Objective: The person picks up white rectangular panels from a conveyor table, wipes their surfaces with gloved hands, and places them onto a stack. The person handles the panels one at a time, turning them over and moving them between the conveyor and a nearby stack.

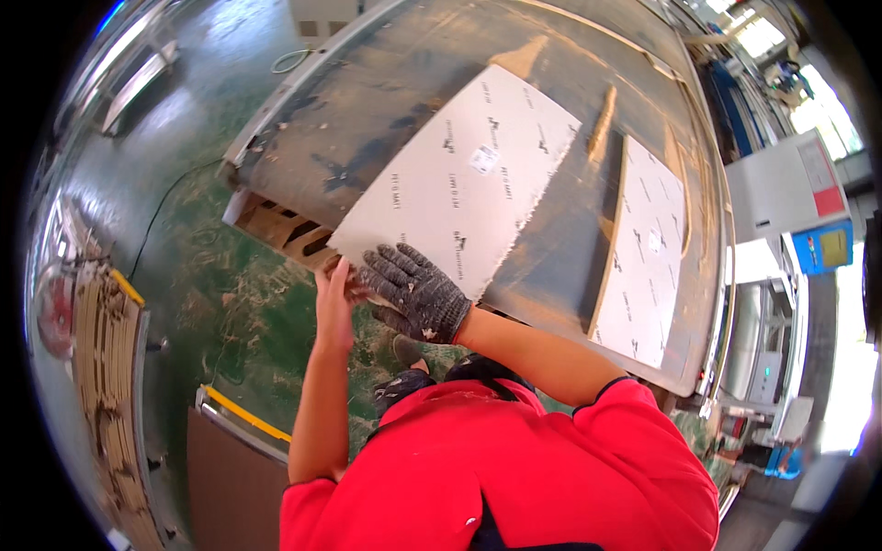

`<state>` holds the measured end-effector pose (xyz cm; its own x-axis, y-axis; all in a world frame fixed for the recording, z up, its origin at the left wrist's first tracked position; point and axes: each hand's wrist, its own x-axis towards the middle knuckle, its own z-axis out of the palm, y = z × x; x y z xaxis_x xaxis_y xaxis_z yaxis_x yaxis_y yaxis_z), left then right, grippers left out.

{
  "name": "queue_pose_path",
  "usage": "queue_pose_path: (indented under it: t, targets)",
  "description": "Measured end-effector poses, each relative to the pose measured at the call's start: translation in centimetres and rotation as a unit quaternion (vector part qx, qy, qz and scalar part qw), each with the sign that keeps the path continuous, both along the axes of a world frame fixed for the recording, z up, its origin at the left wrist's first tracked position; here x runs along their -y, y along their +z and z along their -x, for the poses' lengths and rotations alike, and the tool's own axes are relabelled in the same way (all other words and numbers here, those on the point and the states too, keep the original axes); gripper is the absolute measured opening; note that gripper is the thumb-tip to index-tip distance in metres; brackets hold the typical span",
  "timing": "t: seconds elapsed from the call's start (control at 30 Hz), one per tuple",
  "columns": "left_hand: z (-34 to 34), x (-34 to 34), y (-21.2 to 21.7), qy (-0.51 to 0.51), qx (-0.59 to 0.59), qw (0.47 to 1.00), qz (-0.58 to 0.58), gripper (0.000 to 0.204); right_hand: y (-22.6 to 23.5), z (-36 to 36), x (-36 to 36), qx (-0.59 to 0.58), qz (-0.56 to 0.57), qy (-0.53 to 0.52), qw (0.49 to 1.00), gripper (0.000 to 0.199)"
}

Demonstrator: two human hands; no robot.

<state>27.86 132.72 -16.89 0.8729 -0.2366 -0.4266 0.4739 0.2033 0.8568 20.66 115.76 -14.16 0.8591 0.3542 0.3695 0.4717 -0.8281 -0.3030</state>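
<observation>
A large white printed panel (459,174) lies slanted on the grey worktable (308,147), with a small white label near its middle and a ragged long edge on the right. My right hand (418,294), in a dark grey knitted glove, lies over the panel's near end, fingers stretched out and palm down. My bare left hand (336,298) is at the panel's near left corner, close beside the gloved fingers. Its fingers are curled, and what they hold, if anything, is too blurred to make out.
A narrower white printed panel (643,248) lies farther right on the table. Sawdust (602,129) is heaped between the panels. Stacked boards (108,367) stand at the far left, and a brown board (234,473) with a yellow-edged frame is at lower left. A grey cabinet (781,188) stands right.
</observation>
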Motion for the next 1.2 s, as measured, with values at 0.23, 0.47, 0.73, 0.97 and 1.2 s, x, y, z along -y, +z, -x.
queue_pose_path:
  t: [0.23,0.47,0.73,0.97,1.2]
  targets:
    - [7.3,5.2,-1.1,-0.120,-0.080,0.982,0.119,0.037,-0.2,-1.2,12.3,0.008,0.069,-0.178,0.981,0.062]
    - [7.5,5.3,-2.4,-0.008,-0.109,0.963,0.247,0.031,0.0,2.7,2.1,-0.009,-0.082,-0.005,0.997,0.056]
    - [7.2,4.7,-0.8,-0.007,-0.053,0.993,0.106,0.033,-0.3,-2.4,16.4,-0.012,0.141,-0.275,0.951,0.069]
    - [6.8,2.5,-3.5,0.059,-0.094,0.992,0.059,0.032,0.2,0.5,5.4,-0.042,-0.045,0.019,0.998,0.062]
    - [6.0,-1.7,-0.4,0.007,-0.062,0.997,0.033,0.032,-2.8,-3.3,13.5,0.029,-0.024,-0.094,0.995,0.065]
